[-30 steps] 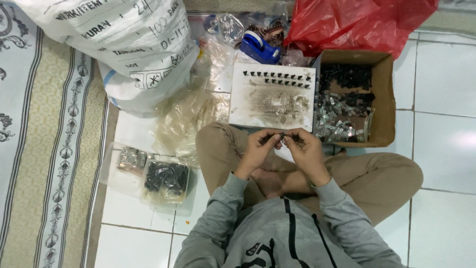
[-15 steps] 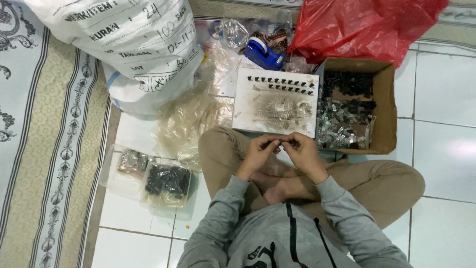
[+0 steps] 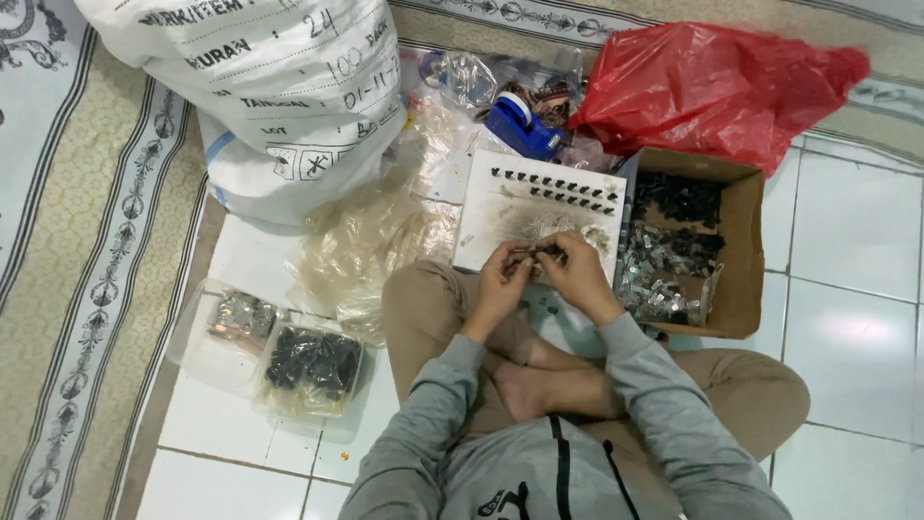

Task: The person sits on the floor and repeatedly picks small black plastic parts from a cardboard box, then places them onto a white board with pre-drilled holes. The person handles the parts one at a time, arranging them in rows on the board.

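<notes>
Hands meet over the near edge of a white board (image 3: 539, 207) on the tiled floor (image 3: 847, 289): left hand (image 3: 502, 279) and right hand (image 3: 576, 270) pinch one small dark part (image 3: 539, 252) between closed fingertips. A slip could drop it among crowded bags; open floor lies only rightward, beyond the cardboard box (image 3: 741, 250).

Biggest one is the bulky white woven sack with black printing (image 3: 279, 87), way up and left of where the fingers pinch. Crumpled red plastic bag (image 3: 712, 87) sits up and right of that pinch, touching the open brown cardboard box (image 3: 741, 250) just right of it, full of small black and silvery bits. Down-left, well apart: 2 clear plastic pouches, one with dark pieces (image 3: 313, 364), one with greyish pieces (image 3: 241, 316). Loose clear plastic bags (image 3: 371, 246) lie just left.
</notes>
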